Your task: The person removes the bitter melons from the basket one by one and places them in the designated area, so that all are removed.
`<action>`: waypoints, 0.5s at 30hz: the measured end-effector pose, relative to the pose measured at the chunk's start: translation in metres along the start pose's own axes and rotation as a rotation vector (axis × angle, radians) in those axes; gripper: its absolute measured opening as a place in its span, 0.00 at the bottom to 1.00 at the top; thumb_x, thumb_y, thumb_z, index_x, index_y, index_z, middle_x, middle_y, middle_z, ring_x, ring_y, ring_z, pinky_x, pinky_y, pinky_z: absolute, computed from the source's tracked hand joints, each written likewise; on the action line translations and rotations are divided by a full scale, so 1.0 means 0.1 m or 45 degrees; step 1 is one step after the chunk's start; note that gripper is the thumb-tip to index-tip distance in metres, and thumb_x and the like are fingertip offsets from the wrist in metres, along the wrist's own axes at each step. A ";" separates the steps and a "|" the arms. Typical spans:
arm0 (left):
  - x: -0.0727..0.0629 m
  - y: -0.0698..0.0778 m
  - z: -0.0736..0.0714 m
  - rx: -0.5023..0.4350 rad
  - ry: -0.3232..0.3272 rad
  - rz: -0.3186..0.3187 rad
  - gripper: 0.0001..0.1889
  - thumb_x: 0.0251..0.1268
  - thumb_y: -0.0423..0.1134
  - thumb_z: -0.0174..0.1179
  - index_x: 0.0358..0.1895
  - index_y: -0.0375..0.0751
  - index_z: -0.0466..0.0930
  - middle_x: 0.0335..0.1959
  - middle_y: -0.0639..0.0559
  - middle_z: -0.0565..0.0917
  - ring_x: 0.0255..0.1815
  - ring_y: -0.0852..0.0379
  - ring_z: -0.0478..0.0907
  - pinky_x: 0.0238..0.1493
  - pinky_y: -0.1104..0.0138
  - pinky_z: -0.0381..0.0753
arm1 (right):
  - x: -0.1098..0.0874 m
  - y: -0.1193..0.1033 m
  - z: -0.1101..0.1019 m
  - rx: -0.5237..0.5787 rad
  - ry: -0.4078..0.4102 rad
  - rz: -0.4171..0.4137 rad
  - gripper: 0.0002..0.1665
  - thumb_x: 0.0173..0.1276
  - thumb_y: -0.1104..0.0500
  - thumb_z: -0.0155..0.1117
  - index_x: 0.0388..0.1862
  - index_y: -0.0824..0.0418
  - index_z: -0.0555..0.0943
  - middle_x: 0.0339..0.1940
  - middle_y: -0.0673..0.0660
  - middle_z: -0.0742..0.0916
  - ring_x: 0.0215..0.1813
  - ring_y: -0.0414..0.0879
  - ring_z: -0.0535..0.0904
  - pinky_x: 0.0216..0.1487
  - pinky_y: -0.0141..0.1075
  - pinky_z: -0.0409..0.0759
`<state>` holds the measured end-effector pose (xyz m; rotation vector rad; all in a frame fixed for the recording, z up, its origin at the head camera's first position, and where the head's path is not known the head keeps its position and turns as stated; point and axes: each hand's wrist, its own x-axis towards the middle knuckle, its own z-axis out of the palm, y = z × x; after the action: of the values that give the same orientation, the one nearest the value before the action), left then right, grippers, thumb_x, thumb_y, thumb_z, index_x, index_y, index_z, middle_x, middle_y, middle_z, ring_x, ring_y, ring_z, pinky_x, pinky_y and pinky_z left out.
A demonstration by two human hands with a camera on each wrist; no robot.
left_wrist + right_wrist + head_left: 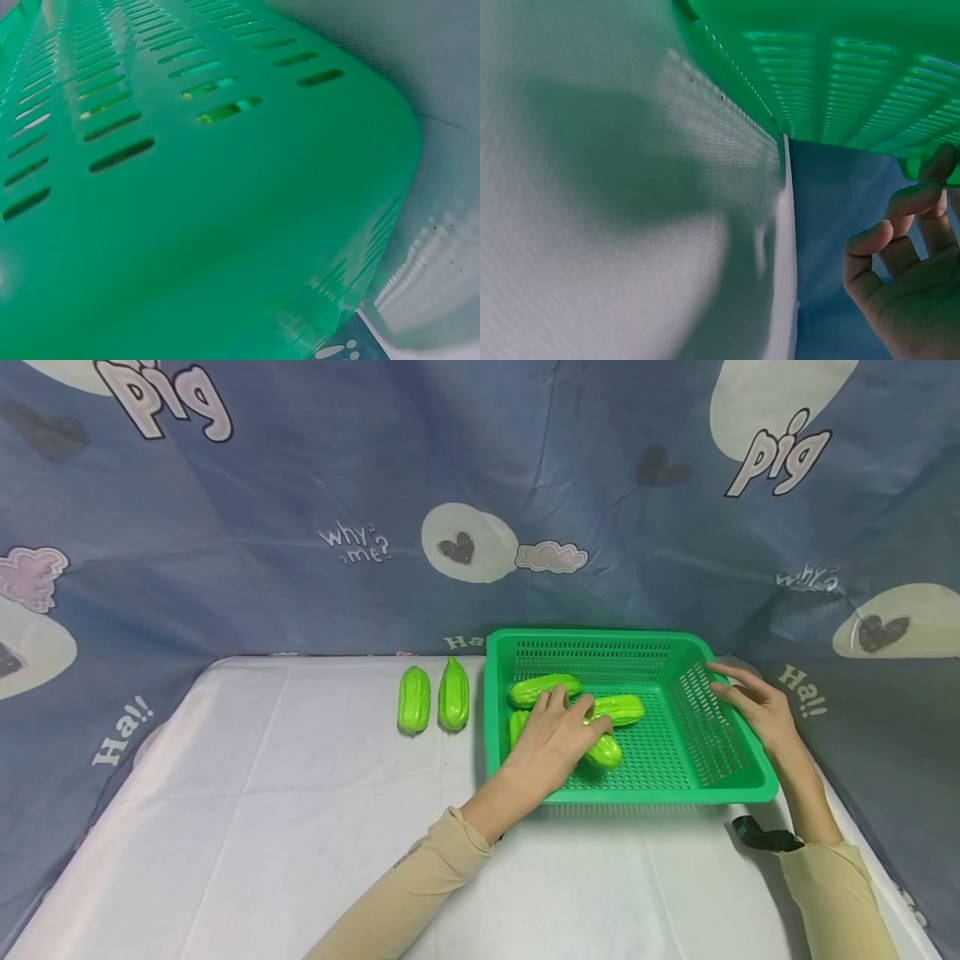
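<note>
My left hand (558,735) reaches down inside the green plastic basket (622,797), its fingers curled over a glossy, ridged green gourd (604,753); its thumb and palm side are hidden. Close around those fingers lie other gourds: one (536,688) behind and one (622,708) to the right. Another gourd (517,727) is partly covered by the hand. On the basket's right side, my right hand (767,714) holds the rim near the far corner. In the right wrist view, bent fingers (915,199) meet that rim from outside.
Two more gourds (414,700) (453,695) stand side by side on the white-covered table (300,827), left of the basket. A blue printed cloth (300,485) hangs behind the table. The basket's slotted outer wall (225,210) fills the left wrist view.
</note>
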<state>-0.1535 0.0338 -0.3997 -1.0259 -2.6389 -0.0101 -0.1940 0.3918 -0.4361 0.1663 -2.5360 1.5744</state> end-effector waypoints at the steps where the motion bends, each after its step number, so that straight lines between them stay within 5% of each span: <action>1: 0.00 0.00 0.00 0.009 0.003 -0.013 0.21 0.72 0.37 0.71 0.63 0.64 0.84 0.61 0.56 0.84 0.52 0.49 0.77 0.53 0.61 0.76 | 0.00 0.00 0.00 0.004 -0.003 -0.005 0.26 0.84 0.61 0.60 0.78 0.52 0.78 0.65 0.24 0.79 0.53 0.21 0.82 0.55 0.15 0.78; 7: 0.01 -0.01 -0.03 -0.031 -0.091 -0.076 0.32 0.64 0.43 0.79 0.70 0.57 0.77 0.66 0.57 0.87 0.68 0.42 0.83 0.70 0.48 0.82 | -0.01 -0.02 0.00 -0.023 -0.006 0.017 0.27 0.85 0.58 0.60 0.79 0.50 0.77 0.64 0.24 0.78 0.54 0.21 0.81 0.55 0.16 0.77; 15: -0.01 -0.07 -0.04 -0.013 -0.074 -0.103 0.35 0.67 0.30 0.73 0.72 0.65 0.73 0.66 0.55 0.86 0.67 0.42 0.81 0.65 0.52 0.82 | -0.01 -0.02 0.00 0.023 -0.003 0.003 0.26 0.85 0.60 0.60 0.78 0.52 0.78 0.65 0.24 0.79 0.54 0.21 0.82 0.55 0.16 0.78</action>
<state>-0.1564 0.0277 -0.3950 -0.9359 -2.7335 -0.0118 -0.1932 0.3907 -0.4349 0.1674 -2.5252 1.5999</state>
